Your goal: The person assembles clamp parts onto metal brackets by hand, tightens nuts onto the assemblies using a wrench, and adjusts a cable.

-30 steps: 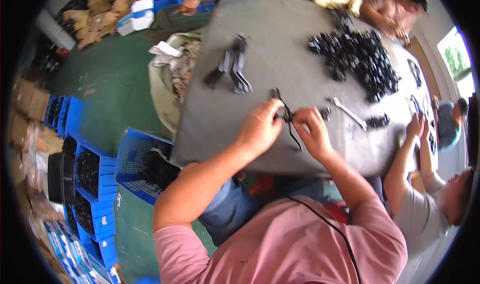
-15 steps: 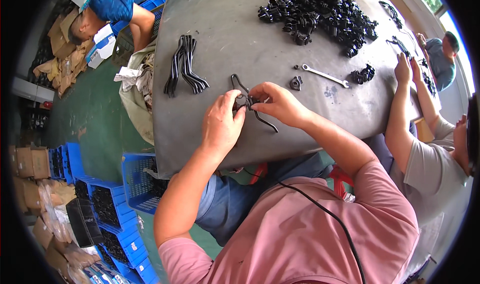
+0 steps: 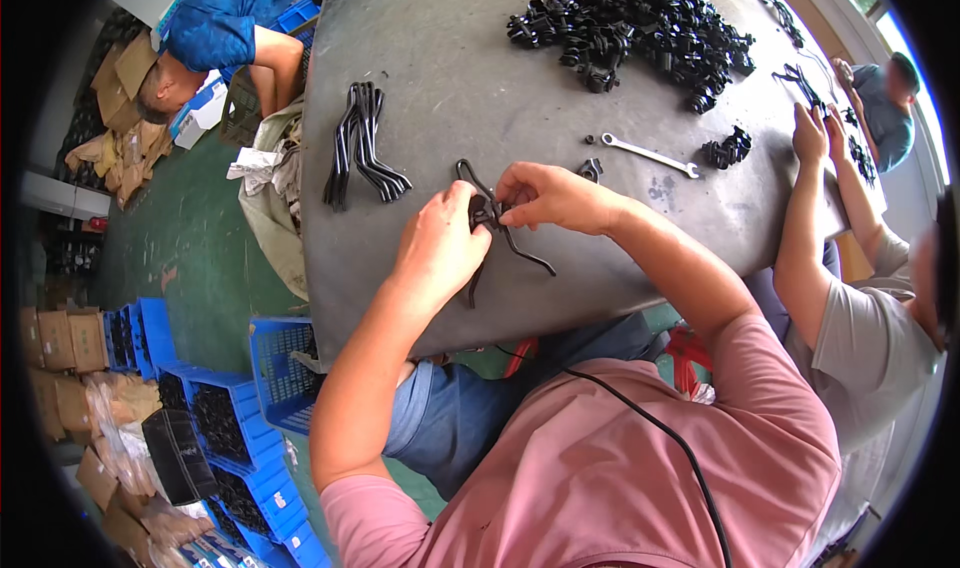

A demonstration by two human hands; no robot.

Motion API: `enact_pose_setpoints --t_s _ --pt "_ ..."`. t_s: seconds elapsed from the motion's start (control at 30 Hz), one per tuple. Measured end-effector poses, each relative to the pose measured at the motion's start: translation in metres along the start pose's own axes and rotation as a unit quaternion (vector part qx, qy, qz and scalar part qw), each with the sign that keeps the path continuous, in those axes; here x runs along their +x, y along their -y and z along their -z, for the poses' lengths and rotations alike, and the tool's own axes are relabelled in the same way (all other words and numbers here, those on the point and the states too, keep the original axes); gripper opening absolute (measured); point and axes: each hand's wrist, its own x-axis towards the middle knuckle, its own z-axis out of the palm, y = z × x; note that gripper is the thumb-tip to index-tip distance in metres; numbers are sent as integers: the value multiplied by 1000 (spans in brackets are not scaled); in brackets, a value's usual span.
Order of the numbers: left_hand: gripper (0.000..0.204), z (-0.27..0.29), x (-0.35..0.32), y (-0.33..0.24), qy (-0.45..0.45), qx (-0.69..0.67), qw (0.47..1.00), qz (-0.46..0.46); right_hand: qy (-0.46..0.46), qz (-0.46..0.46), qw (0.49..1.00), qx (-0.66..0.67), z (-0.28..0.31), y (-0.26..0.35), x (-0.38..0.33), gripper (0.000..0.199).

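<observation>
Here the left hand [image 3: 440, 236] and right hand [image 3: 553, 200] both pinch the fitting [image 3: 484, 211] on the bent rod [image 3: 527, 255], over the table [image 3: 440, 68]; a slack fingertip could let it twist or drop. Just beyond, a stray knuckle might nudge the loose part [image 3: 591, 169]. Farther off lie the wrench [image 3: 650, 155] and the pile [image 3: 645, 28].

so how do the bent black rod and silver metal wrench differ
The bent black rod curves; the silver metal wrench has a straight shank. The left hand and right hand hold the rod; the wrench lies on the grey table. Both are long and slim.
</observation>
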Motion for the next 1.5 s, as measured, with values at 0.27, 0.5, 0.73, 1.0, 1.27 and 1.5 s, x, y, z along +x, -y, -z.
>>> enact_pose_setpoints --t_s 0.27,0.5,0.73,1.0,1.27,1.5 --pt "37 10 5 -10 47 5 998 37 37 -33 998 43 7 -2 2 31" --pt "36 4 5 -8 32 67 997 1 60 -46 997 21 12 -3 7 32" --pt "33 9 9 -6 45 20 999 5 83 -79 978 176 8 -18 8 26" --pt "36 8 11 -8 49 -9 998 31 61 -60 977 194 5 -23 8 25" --pt "37 0 4 -6 20 34 999 5 -27 112 993 -35 3 -32 -10 24" --pt "40 -12 -5 1 -43 40 997 -44 -71 3 994 -79 -3 -23 -16 27"
